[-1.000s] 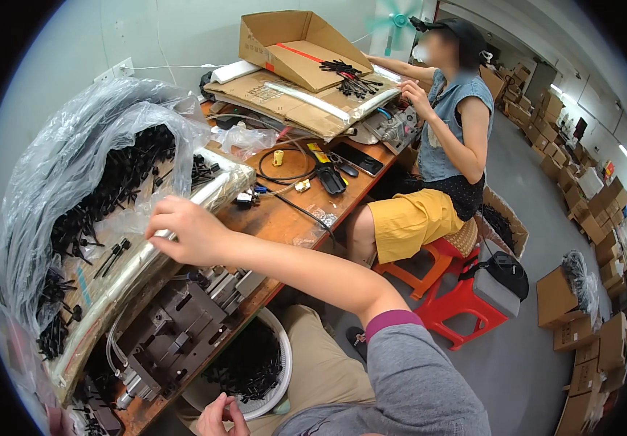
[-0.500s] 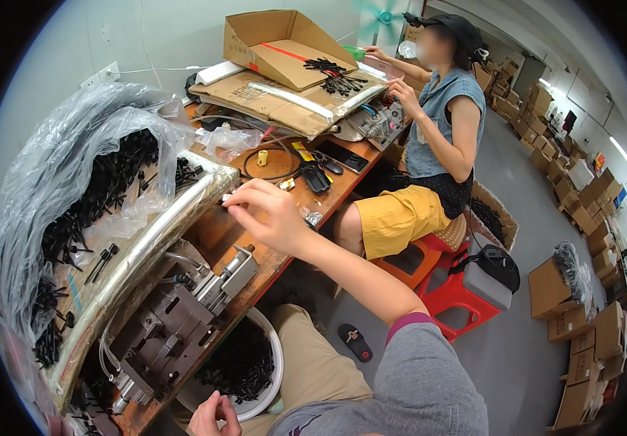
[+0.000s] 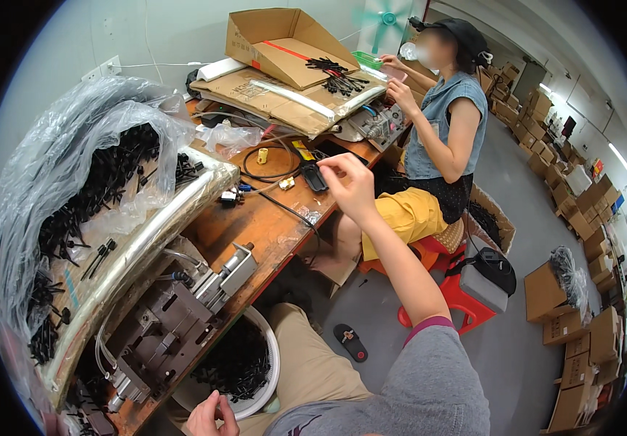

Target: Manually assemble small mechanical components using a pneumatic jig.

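Observation:
My right hand (image 3: 349,187) is raised over the bench's outer edge, thumb and fingertips drawn together beside a black plastic object (image 3: 314,176). Whatever the fingertips hold, if anything, I cannot make out. Low in the view, my left hand (image 3: 212,418) has its fingers curled in a pinch; its contents are hidden. Just above it is a white tub (image 3: 275,363) filled with small black parts (image 3: 237,363). A metal fixture with cylinders (image 3: 172,327) sits on the wooden bench (image 3: 215,236) in front of me. A small black-and-white fitting with a blue end (image 3: 230,198) lies by the taped cardboard.
A plastic-draped cardboard tray (image 3: 121,247) of black parts lines the left. Farther back stands an open carton (image 3: 277,54) with black pieces. A co-worker (image 3: 444,123) sits beyond, near a red stool (image 3: 466,309). A yellow fitting (image 3: 262,155) and cables lie on the bench.
My right hand has moved right, away from the small fitting by the cardboard, which now shows uncovered with a dark cable. My left hand stays put. The co-worker's far hand has shifted slightly.

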A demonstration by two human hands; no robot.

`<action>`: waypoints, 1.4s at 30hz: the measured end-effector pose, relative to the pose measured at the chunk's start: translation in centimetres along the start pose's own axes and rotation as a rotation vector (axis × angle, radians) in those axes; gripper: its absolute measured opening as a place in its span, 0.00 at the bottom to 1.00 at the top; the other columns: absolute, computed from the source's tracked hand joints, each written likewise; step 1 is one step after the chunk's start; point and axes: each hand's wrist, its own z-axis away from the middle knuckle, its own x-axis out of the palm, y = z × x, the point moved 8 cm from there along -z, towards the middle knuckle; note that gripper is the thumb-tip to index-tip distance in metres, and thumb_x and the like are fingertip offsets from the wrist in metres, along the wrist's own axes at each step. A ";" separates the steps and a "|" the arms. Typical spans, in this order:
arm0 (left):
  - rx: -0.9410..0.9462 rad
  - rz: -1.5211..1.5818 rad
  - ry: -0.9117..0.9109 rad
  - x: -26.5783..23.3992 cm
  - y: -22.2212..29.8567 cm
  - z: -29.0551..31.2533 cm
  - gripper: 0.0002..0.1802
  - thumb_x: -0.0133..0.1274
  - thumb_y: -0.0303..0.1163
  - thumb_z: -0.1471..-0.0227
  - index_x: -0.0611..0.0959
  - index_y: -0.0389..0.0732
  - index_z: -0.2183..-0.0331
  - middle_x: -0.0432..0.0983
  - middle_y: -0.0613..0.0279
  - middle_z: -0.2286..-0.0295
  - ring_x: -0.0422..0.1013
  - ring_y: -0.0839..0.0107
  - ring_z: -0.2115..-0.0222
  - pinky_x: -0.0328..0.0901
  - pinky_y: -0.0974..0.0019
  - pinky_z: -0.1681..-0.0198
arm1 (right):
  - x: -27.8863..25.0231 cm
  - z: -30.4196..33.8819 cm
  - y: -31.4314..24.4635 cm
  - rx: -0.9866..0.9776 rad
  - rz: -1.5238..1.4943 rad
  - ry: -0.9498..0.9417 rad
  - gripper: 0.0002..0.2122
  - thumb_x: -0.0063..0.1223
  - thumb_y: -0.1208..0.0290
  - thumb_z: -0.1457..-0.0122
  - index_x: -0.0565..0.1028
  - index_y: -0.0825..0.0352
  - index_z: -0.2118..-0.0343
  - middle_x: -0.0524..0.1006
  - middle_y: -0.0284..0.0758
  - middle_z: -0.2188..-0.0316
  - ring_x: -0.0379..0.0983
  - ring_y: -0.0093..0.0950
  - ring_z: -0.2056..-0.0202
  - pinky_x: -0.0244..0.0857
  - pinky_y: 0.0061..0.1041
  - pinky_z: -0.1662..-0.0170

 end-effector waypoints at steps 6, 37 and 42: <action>-0.002 -0.009 -0.009 0.1 0.3 -0.3 0.21 0.60 0.14 0.56 0.79 0.37 0.58 0.75 0.64 0.81 0.61 0.76 0.88 0.55 0.74 0.82 | -1.1 0.2 2.8 0.076 0.087 -0.002 0.03 0.59 0.76 0.47 0.80 0.66 0.69 0.77 0.34 0.71 0.75 0.27 0.72 0.69 0.24 0.67; -0.026 -0.012 -0.036 0.2 0.5 -0.2 0.23 0.59 0.14 0.56 0.78 0.38 0.55 0.75 0.64 0.79 0.61 0.75 0.86 0.55 0.72 0.81 | -1.5 5.3 1.0 0.129 0.004 -0.131 0.04 0.61 0.75 0.47 0.81 0.67 0.68 0.78 0.34 0.71 0.74 0.26 0.68 0.67 0.24 0.65; -0.039 -0.013 -0.038 0.3 0.7 -0.1 0.23 0.59 0.14 0.56 0.79 0.39 0.56 0.76 0.64 0.78 0.62 0.75 0.86 0.56 0.72 0.81 | -1.0 6.7 0.1 0.127 0.020 -0.184 0.04 0.60 0.76 0.46 0.81 0.67 0.68 0.79 0.33 0.70 0.75 0.26 0.68 0.67 0.23 0.65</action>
